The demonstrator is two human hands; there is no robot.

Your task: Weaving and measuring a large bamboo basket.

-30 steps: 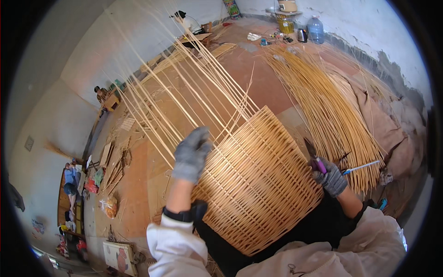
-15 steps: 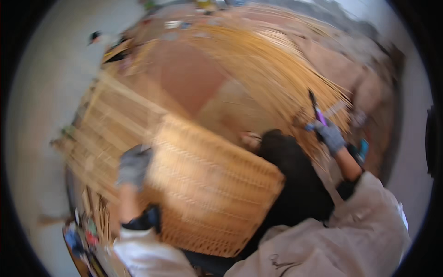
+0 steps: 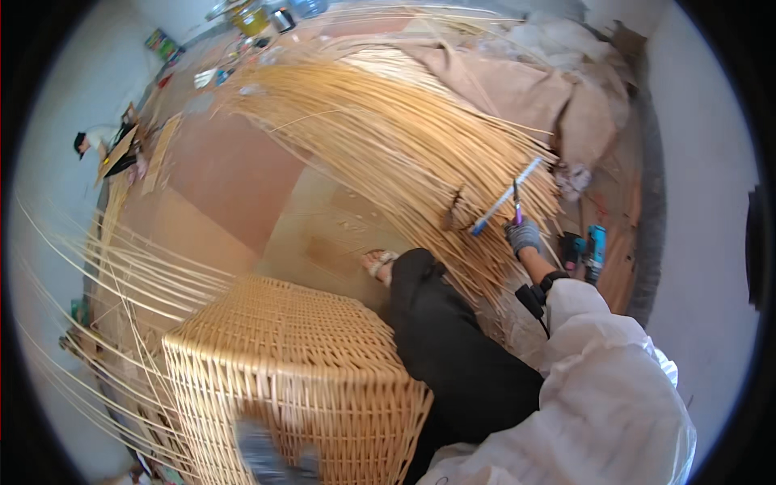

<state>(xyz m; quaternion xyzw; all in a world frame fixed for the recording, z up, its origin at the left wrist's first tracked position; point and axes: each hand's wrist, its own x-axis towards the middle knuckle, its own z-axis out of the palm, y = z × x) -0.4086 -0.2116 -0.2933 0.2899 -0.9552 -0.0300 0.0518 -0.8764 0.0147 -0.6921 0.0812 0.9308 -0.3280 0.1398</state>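
1 big pile of yellow rods (image 3: 388, 121) is spread over the middle of the floor (image 3: 250, 190). By the floor's right edge, 1 teal tool (image 3: 596, 242) is seen. 1 brown cloth (image 3: 501, 85) is heaped past the pile, near the far right corner. By the far left corner, 1 yellow bucket (image 3: 250, 19), 1 dark kettle (image 3: 283, 19) and 1 blue jug (image 3: 309, 6) are lined up. 1 other person (image 3: 99, 144) is seen by the left edge.

1 woven basket (image 3: 283, 323) is seen at the floor's near side, with long thin rods (image 3: 182, 279) stuck out to the left, too many to be counted. The way from basket to pile is partly blocked by 1 dark trouser leg (image 3: 465, 339).

1 purple-handled tool (image 3: 518, 214) is held tight in the right hand's (image 3: 524, 235) grip, near 1 white and blue stick (image 3: 495, 210). The left hand (image 3: 271, 453) is blurred before the basket; its grip cannot be told.
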